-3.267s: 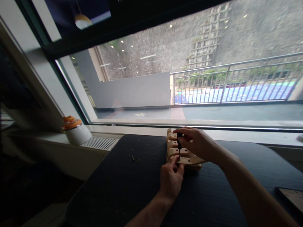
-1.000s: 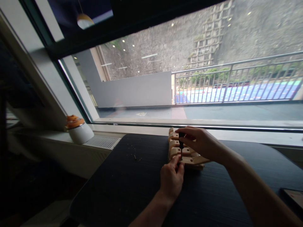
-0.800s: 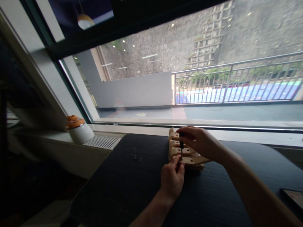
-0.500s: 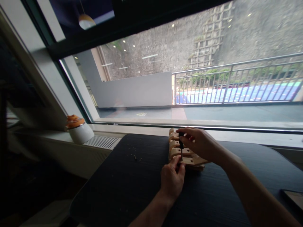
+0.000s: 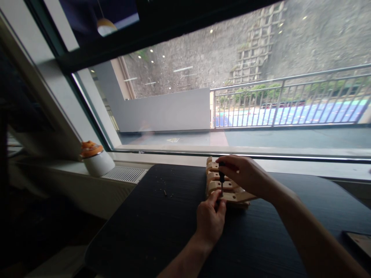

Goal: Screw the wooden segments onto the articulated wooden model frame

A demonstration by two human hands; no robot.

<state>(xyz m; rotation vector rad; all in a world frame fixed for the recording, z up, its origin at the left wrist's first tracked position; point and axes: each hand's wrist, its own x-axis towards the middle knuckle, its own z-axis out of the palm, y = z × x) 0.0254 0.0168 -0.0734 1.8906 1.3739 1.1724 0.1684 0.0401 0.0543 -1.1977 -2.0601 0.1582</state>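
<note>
A pale wooden assembly [image 5: 213, 181] of several stacked bars lies on the dark table [image 5: 162, 227] near the window. My right hand [image 5: 245, 175] grips the dark handle of a small screwdriver [image 5: 221, 178], which stands upright with its tip on the nearest bar. My left hand [image 5: 210, 222] is closed in a pinch at the screwdriver's tip, where it touches the wood; what the fingers hold is too small to make out.
Several small screws [image 5: 165, 191] lie loose on the table to the left. A white pot with an orange lid [image 5: 95, 160] stands on the sill beside a vent grille [image 5: 124, 173]. A flat board [image 5: 359, 241] lies at the right edge.
Almost nothing has changed; both hands stay at the wooden assembly with the screwdriver upright, with only slight finger shifts on the handle.
</note>
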